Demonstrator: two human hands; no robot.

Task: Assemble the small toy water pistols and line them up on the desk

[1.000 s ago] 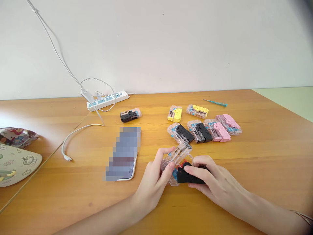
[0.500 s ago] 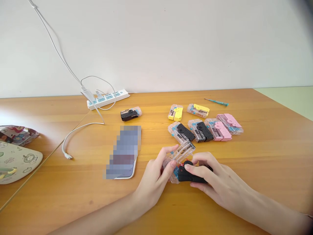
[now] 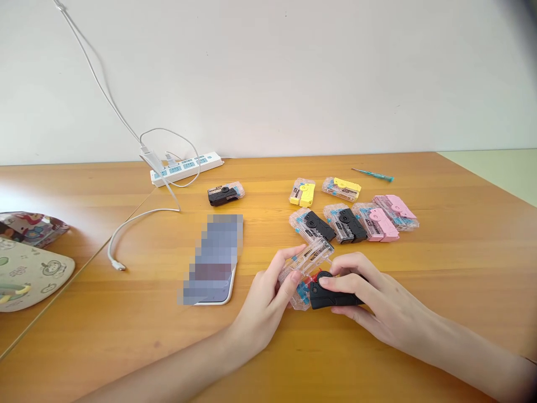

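A folding toy gun (image 3: 321,298) of clear plastic with a black grip lies between my two hands, partly unfolded. Blue and red parts show inside its body. My left hand (image 3: 260,299) pinches the clear end between thumb and fingers. Around the black grip, my right hand (image 3: 375,296) is closed, its thumb pressing near the round pivot. Just beyond it lie a folded black-and-clear toy gun (image 3: 319,225) and a second black-and-clear one (image 3: 353,226). To their right is a pink-and-clear toy gun (image 3: 381,225), with another pink one (image 3: 400,207) beside it.
Farther back are two yellow toy guns (image 3: 307,195) (image 3: 347,184), a black one (image 3: 223,195) and a screwdriver (image 3: 380,176). A blurred phone (image 3: 213,268) lies left of my hands. A power strip (image 3: 188,168), white cable (image 3: 138,217) and patterned item (image 3: 37,274) occupy the left.
The black grip has shifted slightly right and up with my right hand. More of the red part inside the toy gun shows. Both hands keep their hold, and the whole view has shifted a little.
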